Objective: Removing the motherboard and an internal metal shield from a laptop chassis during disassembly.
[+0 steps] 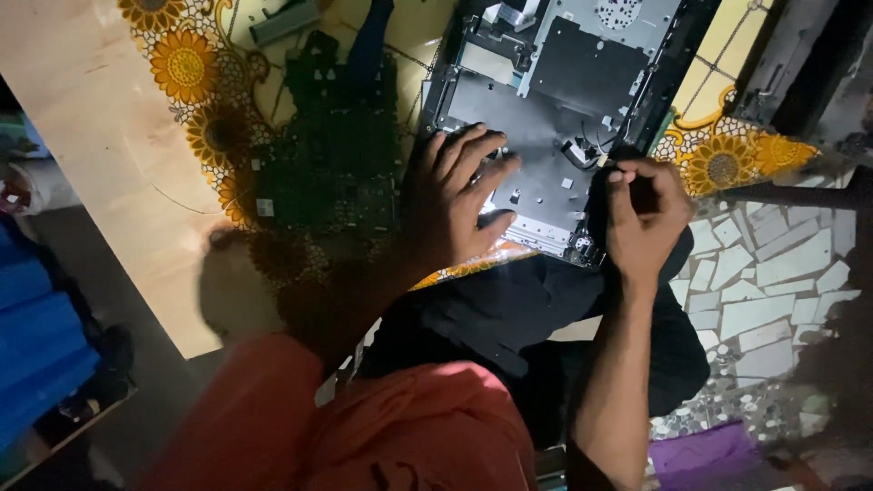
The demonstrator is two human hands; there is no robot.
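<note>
Grey metal of the opened laptop chassis [546,136] on the table [82,136] lies under your flat, spread left hand [455,195], while your right hand [641,214] pinches closed on a black cable [591,155] at its edge, seemingly freeing it, which calls for a gentle pull.

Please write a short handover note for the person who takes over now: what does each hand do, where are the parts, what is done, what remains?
Left hand: flat, fingers spread on the grey metal plate inside the opened laptop chassis, steadying it.
Right hand: fingers pinched at the chassis's right edge, near black cables; what it pinches is too dark to tell.
Parts: a dark circuit board lies apart, left of the chassis, on the sunflower-patterned cloth.
Done: chassis open, board out.
Left: plate and cables remain in the chassis.
</note>
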